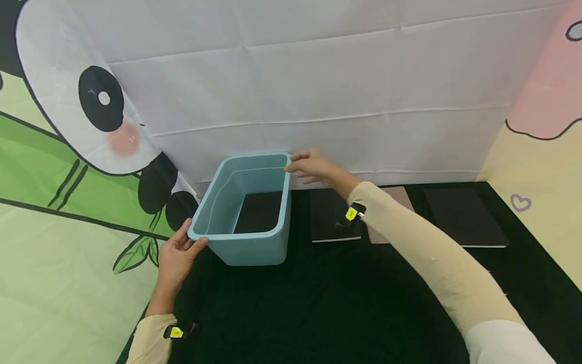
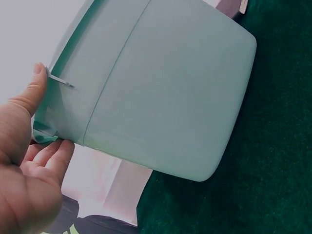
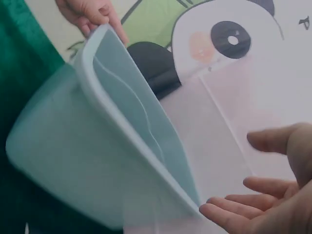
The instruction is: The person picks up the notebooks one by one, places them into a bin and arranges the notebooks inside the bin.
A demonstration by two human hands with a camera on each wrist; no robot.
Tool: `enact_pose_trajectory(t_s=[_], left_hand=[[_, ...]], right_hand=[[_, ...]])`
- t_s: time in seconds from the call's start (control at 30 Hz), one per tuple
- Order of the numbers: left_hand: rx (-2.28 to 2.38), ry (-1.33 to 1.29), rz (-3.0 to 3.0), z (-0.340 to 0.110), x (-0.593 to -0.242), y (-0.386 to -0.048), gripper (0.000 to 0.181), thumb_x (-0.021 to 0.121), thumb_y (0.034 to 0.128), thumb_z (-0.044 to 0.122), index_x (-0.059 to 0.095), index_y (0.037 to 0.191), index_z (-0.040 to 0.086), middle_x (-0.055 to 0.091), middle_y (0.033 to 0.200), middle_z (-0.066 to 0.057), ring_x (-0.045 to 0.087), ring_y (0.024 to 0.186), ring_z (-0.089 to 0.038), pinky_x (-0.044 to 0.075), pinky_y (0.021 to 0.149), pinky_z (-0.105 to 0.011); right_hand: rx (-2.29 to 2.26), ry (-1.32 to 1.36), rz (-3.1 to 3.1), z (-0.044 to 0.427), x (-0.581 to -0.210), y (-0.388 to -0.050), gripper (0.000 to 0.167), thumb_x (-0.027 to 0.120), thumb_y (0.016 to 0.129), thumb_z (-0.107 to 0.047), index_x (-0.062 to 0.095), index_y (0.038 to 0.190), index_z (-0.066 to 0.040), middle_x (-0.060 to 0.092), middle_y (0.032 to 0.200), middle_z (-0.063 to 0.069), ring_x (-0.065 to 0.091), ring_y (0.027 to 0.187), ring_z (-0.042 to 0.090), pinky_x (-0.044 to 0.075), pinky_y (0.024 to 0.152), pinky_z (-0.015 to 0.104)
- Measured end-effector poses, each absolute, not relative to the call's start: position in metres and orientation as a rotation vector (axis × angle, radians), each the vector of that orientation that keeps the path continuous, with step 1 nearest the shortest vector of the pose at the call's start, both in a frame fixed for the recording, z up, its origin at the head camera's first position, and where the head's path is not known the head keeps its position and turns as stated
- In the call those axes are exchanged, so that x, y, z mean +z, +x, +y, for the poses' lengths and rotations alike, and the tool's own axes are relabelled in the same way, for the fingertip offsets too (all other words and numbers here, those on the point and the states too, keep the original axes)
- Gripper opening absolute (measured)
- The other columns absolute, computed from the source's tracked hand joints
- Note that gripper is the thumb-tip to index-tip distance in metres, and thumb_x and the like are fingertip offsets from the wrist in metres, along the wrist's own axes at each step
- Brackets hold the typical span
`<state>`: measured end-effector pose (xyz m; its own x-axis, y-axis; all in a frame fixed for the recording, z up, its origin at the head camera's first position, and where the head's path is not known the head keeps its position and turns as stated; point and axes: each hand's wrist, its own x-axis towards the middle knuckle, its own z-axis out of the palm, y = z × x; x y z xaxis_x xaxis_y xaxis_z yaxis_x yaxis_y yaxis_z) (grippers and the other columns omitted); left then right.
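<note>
A light blue plastic bin (image 1: 254, 248) stands on the dark green cloth, and a flat black rectangular thing (image 1: 258, 212) lies on its bottom. My left hand (image 1: 176, 260) grips the rim at the near left corner. In the left wrist view its thumb lies over the rim and the fingers are below the rim's edge. At the far right corner is my right hand (image 1: 313, 167), its fingers extended. The right wrist view shows that hand (image 3: 273, 190) with thumb and fingers spread and one fingertip at the rim; firm contact cannot be told.
Right of the bin lie a black notebook (image 1: 328, 217), a pinkish-beige notebook (image 1: 401, 196) partly behind my right forearm, and another black notebook (image 1: 468, 217). A white cloth backdrop (image 1: 318, 86) rises behind the bin. A printed panda panel (image 1: 59, 177) borders the left side.
</note>
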<state>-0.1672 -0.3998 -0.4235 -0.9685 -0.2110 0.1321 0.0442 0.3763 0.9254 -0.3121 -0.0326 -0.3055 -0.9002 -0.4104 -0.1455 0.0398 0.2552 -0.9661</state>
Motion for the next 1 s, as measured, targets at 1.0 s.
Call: enact_pose_trajectory(t_s=[1.0], left_hand=[[-1.637,0.211,-2.423,-0.399,-0.424,-0.172,0.078,0.072,0.0971,0.026,0.029,0.162,0.019,0.029,0.166,-0.011,0.037,0.147,-0.031,0.044,0.097,-0.015]], right_hand=[[-0.93,-0.301,2.928,0.287,-0.441,-0.281,0.086,0.059,0.099,-0.058,0.03,0.16,-0.005,0.034,0.155,0.037,0.039,0.138,0.057,0.039,0.103,0.075]])
